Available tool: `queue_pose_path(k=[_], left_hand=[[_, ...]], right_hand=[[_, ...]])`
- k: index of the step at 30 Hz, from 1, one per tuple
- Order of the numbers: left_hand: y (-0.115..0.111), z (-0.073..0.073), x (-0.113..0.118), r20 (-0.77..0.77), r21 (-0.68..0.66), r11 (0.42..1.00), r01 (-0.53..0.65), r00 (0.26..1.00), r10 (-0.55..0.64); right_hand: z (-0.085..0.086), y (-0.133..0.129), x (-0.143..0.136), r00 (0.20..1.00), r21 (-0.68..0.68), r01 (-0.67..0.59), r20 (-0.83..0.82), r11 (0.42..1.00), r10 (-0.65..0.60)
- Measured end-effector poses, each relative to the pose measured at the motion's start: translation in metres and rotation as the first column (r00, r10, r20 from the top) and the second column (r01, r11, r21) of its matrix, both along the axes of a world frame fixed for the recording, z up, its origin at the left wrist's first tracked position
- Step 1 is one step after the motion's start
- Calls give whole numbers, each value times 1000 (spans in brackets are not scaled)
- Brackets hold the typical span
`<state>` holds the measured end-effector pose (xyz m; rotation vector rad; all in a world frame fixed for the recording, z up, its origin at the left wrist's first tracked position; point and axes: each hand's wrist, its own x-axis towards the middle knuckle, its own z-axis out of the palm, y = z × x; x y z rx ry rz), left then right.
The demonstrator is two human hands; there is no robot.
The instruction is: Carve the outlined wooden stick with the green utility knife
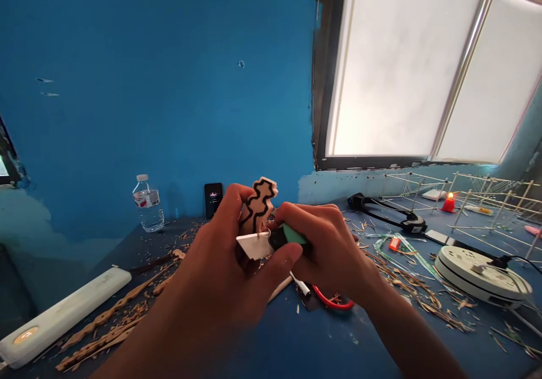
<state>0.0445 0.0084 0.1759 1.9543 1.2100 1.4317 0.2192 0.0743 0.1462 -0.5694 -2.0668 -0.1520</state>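
My left hand [224,260] is closed around a small flat piece of wood [262,195], which stands up from the fingers. Thick black wavy lines run down its face, and its edge is cut in a wavy outline. In my right hand [324,243] is a utility knife [290,236] with a green and black handle. Its broad blade [255,245] points left across the lower part of the wood, in front of my left fingers. My left thumb reaches toward the knife handle. The lower end of the wood is hidden by the blade and hand.
Wood shavings and carved strips [105,325] litter the blue table. A white power strip [68,311], water bottle [149,207] and phone [213,199] are left. Red-handled scissors [334,304] lie below my right hand. Right are a round socket [478,277], lit red candle [449,203] and stick frames [495,207].
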Motion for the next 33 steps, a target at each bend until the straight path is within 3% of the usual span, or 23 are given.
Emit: queue_pose_path(k=[7,12,16,20,24,30,33], left_hand=[[9,-1,-3,-79,-56,998,34,996,-39],[24,-6,-7,-40,-46,992,119,992,-121],[35,-8,-9,-55,-119,983,141,987,-148],[47,-12,-6,120,-189,961,201,976,-181],[50,-11,2,259,-219,936,276,941,-217],[36,1,-10,249,-190,946,261,945,-211],[33,2,-20,223,-185,925,333,931,-290]], right_hand=[[-6,-1,-8,982,-30,176,-57,984,-178],[-6,2,-12,941,-56,331,-55,942,-334],[-6,9,-16,899,-42,436,-39,899,-437],[-12,18,-24,831,-18,546,-110,837,-545],[-13,27,-27,870,-34,468,-154,883,-468],[-1,27,-5,990,-72,136,42,988,-134],[4,23,5,995,-88,97,33,991,-95]])
